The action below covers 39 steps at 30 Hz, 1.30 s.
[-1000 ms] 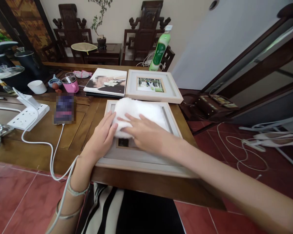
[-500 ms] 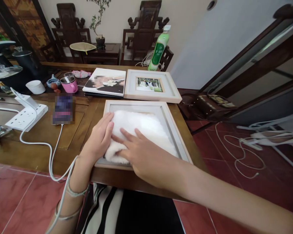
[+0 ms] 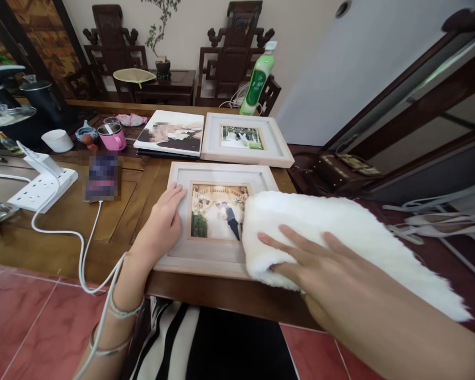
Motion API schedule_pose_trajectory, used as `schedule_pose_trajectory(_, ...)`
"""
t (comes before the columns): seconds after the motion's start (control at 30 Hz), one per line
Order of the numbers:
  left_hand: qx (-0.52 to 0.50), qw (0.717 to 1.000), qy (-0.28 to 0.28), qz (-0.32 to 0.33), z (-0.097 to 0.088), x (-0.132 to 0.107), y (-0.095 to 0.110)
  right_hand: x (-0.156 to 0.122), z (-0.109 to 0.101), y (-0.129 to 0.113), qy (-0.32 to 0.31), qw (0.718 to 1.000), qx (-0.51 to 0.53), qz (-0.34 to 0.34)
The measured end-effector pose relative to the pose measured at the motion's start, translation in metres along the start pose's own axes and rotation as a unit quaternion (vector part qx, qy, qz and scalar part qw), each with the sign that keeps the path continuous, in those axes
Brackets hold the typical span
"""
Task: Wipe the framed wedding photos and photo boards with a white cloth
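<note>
A light wood picture frame (image 3: 217,259) lies flat at the table's front edge, with a small photo of a couple (image 3: 217,211) in its middle. My left hand (image 3: 163,224) holds the frame's left side, its fingers over the rim. Under my right hand (image 3: 309,258) is a white fluffy cloth (image 3: 332,216). The fingers press on top of it and the thumb is tucked into its fold. This cloth covers the frame's right part and hangs out past the table's right edge.
Behind lie a second picture frame (image 3: 279,150), a stacked photo panel (image 3: 182,140) and a green bottle (image 3: 257,82). To the left are a phone (image 3: 102,178), a power strip (image 3: 43,184), a pink mug (image 3: 113,138) and a white cup (image 3: 58,141). A white cable (image 3: 81,248) crosses my left forearm.
My right hand has swept the white cloth rightward across the picture frame, uncovering the photo, and the cloth now spreads out wider. My left hand stays on the frame's left side.
</note>
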<state>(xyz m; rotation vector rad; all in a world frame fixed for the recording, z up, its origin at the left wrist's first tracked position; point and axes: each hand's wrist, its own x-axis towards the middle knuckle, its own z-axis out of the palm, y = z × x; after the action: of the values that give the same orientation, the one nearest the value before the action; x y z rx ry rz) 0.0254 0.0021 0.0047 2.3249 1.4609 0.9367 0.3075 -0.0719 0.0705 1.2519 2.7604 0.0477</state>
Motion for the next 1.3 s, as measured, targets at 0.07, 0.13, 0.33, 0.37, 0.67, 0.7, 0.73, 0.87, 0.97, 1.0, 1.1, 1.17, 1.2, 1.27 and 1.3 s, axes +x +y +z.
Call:
schedule_pose_trajectory(0.07, -0.001, 1.000, 0.006, 0.006, 0.000, 0.001, 0.000, 0.000, 0.000, -0.002, 0.003, 1.000, -0.003, 0.000)
schedule_pose_trajectory(0.13, 0.002, 1.000, 0.018, 0.010, 0.000, 0.002, 0.001, 0.008, 0.001, -0.011, 0.002, 1.000, 0.019, 0.000)
schedule_pose_trajectory(0.33, 0.007, 0.999, 0.034, 0.008, -0.005, 0.007, 0.007, 0.055, -0.008, -0.054, -0.047, 0.993, 0.104, -0.024)
schedule_pose_trajectory(0.37, 0.010, 1.000, 0.026, 0.004, -0.005, 0.006, 0.008, 0.061, -0.009, -0.059, -0.049, 0.992, 0.114, -0.032)
schedule_pose_trajectory(0.67, 0.010, 1.000, 0.026, 0.005, 0.000, 0.000, 0.001, 0.027, 0.008, -0.041, 0.031, 0.998, 0.052, -0.005)
schedule_pose_trajectory(0.7, 0.008, 1.000, 0.027, 0.005, 0.000, 0.000, 0.001, 0.017, 0.009, -0.034, 0.039, 0.999, 0.027, 0.002)
schedule_pose_trajectory(0.73, 0.007, 1.000, 0.028, 0.005, 0.000, 0.000, 0.001, 0.007, 0.010, -0.028, 0.046, 0.999, 0.002, 0.008)
schedule_pose_trajectory(0.87, 0.003, 1.000, 0.026, 0.015, 0.000, 0.000, 0.002, -0.021, 0.011, -0.007, 0.053, 0.997, -0.061, 0.015)
schedule_pose_trajectory(0.97, 0.000, 0.999, 0.025, 0.023, -0.001, 0.001, 0.002, -0.024, 0.016, 0.003, 0.066, 0.997, -0.040, 0.026)
schedule_pose_trajectory(1.0, -0.001, 0.999, 0.024, 0.024, -0.001, 0.000, 0.002, -0.021, 0.018, 0.007, 0.073, 0.996, -0.031, 0.037)
schedule_pose_trajectory(1.1, 0.000, 1.000, 0.022, 0.021, -0.001, 0.001, 0.002, -0.002, 0.023, 0.020, 0.079, 0.994, -0.017, 0.067)
schedule_pose_trajectory(1.17, 0.006, 1.000, 0.016, 0.017, 0.000, 0.001, 0.002, 0.016, 0.024, 0.030, 0.068, 0.994, -0.009, 0.087)
schedule_pose_trajectory(1.2, 0.010, 1.000, 0.013, 0.015, 0.000, 0.001, 0.001, 0.025, 0.024, 0.036, 0.062, 0.993, -0.003, 0.097)
schedule_pose_trajectory(1.27, 0.020, 1.000, 0.006, 0.012, 0.002, 0.001, 0.000, 0.042, 0.023, 0.046, 0.057, 0.992, 0.008, 0.113)
schedule_pose_trajectory(1.3, 0.025, 1.000, 0.003, 0.010, 0.002, 0.001, 0.000, 0.049, 0.023, 0.050, 0.058, 0.992, 0.012, 0.116)
